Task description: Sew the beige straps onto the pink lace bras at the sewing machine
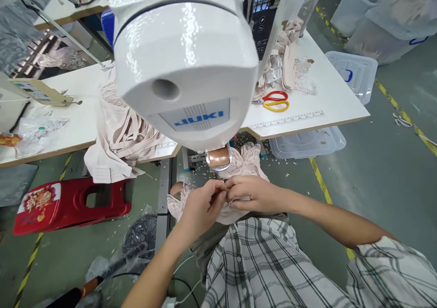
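A white JUKI sewing machine head [186,58] fills the upper middle of the view. Just below its metal foot [219,159] lies a pale pink lace garment piece [246,160]. My left hand [201,205] and my right hand [254,193] meet under the machine, both with fingers pinched closed on the edge of the lace piece. Part of the lace hangs to the left of my left hand. My plaid shirt covers the lower right.
A stack of pink lace pieces [118,137] drapes over the white table [307,110] edge at left. Red and yellow scissors [275,101] lie on the table at right. A red stool [68,203] stands on the floor, clear plastic bins [351,71] at right.
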`<state>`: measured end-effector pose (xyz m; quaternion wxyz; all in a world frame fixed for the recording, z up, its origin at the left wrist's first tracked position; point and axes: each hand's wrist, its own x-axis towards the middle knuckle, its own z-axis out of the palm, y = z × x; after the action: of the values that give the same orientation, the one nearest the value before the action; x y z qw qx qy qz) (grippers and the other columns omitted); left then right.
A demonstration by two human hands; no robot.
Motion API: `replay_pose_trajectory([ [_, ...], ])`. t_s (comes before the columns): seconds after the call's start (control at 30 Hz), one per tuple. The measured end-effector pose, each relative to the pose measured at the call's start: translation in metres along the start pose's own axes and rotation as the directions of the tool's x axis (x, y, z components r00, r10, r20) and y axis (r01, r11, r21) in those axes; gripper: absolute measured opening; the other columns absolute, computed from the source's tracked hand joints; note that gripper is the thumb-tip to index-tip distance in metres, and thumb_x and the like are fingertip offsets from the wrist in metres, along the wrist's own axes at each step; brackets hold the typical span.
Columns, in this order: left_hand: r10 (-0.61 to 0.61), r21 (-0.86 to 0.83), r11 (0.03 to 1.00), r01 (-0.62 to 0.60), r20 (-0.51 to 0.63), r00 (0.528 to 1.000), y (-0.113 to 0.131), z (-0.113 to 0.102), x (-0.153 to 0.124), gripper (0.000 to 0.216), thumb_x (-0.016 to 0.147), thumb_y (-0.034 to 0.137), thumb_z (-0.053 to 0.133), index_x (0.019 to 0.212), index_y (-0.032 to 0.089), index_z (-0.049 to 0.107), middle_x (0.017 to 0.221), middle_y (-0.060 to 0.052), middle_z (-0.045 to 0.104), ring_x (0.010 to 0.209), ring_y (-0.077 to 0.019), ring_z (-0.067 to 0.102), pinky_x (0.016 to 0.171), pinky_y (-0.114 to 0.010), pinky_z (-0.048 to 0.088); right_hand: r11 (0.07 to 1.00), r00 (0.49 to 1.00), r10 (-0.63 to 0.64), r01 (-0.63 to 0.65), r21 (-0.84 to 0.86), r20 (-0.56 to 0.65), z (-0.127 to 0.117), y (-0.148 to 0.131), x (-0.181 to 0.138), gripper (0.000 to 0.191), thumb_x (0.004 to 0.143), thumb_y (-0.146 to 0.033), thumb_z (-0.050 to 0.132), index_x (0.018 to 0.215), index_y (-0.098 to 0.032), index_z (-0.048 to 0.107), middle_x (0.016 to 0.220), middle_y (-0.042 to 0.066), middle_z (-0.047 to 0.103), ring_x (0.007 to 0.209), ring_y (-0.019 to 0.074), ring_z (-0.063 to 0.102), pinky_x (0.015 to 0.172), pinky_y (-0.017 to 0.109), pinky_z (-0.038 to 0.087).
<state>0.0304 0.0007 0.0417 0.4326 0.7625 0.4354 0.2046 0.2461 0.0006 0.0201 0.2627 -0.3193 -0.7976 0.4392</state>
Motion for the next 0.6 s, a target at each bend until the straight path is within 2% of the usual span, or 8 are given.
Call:
replay_pose_trajectory([
  [0.07, 0.017, 0.022, 1.0, -0.016, -0.01, 1.0, 0.004, -0.001, 0.002, 0.012, 0.093, 0.02, 0.049, 0.089, 0.021, 0.06, 0.068, 0.002, 0.064, 0.057, -0.011, 0.055, 0.053, -0.02, 0.039, 0.996, 0.998, -0.058, 0.059, -0.068, 0.016, 0.002, -0.002, 0.001, 0.017, 0.093, -0.025, 0.056, 0.09, -0.02, 0.071, 0.094, 0.006, 0.068, 0.082, 0.0149, 0.062, 0.072, 0.026, 0.047],
  [0.17, 0.065, 0.041, 0.997, -0.063, -0.043, 0.997, 0.007, -0.003, 0.004, 0.013, 0.092, 0.019, 0.052, 0.089, 0.021, 0.065, 0.082, -0.003, 0.07, 0.071, -0.0138, 0.063, 0.062, -0.022, 0.046, 0.979, 0.99, -0.135, 0.129, -0.157, -0.027, 0.004, -0.002, 0.001, 0.02, 0.093, -0.022, 0.052, 0.086, -0.019, 0.07, 0.082, 0.004, 0.065, 0.072, 0.014, 0.059, 0.064, 0.025, 0.044],
  [0.27, 0.066, 0.069, 0.996, -0.062, -0.05, 0.997, 0.007, -0.005, 0.003, 0.015, 0.09, 0.018, 0.054, 0.091, 0.022, 0.069, 0.087, -0.003, 0.074, 0.075, -0.0155, 0.067, 0.067, -0.024, 0.051, 0.96, 0.978, -0.198, 0.181, -0.213, -0.061, 0.005, -0.002, -0.001, 0.021, 0.093, -0.019, 0.049, 0.086, -0.019, 0.069, 0.082, 0.005, 0.066, 0.072, 0.0142, 0.059, 0.064, 0.025, 0.045],
  [0.43, 0.059, 0.218, 0.974, -0.057, -0.006, 0.998, 0.01, -0.007, 0.002, 0.018, 0.089, 0.018, 0.052, 0.087, 0.024, 0.069, 0.079, 0.0, 0.073, 0.069, -0.0157, 0.066, 0.063, -0.025, 0.048, 0.884, 0.951, -0.309, 0.277, -0.376, -0.028, 0.011, -0.001, -0.002, 0.023, 0.095, -0.016, 0.045, 0.085, -0.019, 0.065, 0.08, 0.006, 0.068, 0.075, 0.017, 0.06, 0.067, 0.029, 0.049],
  [0.53, 0.029, 0.314, 0.949, -0.042, 0.044, 0.999, 0.01, -0.006, 0.007, 0.016, 0.089, 0.016, 0.051, 0.081, 0.022, 0.063, 0.075, -0.001, 0.07, 0.067, -0.0165, 0.062, 0.06, -0.026, 0.044, 0.843, 0.948, -0.315, 0.262, -0.47, -0.036, 0.016, 0.002, -0.003, 0.026, 0.097, -0.017, 0.042, 0.081, -0.02, 0.063, 0.075, 0.006, 0.066, 0.072, 0.0185, 0.058, 0.065, 0.031, 0.049],
  [0.6, -0.019, 0.312, 0.95, -0.006, 0.079, 0.997, 0.008, -0.005, 0.012, 0.015, 0.087, 0.014, 0.049, 0.078, 0.022, 0.059, 0.073, -0.001, 0.067, 0.066, -0.0171, 0.06, 0.06, -0.027, 0.042, 0.85, 0.953, -0.291, 0.217, -0.48, -0.086, 0.021, 0.005, -0.003, 0.027, 0.095, -0.016, 0.042, 0.077, -0.02, 0.062, 0.07, 0.005, 0.063, 0.067, 0.0182, 0.056, 0.06, 0.031, 0.047],
])
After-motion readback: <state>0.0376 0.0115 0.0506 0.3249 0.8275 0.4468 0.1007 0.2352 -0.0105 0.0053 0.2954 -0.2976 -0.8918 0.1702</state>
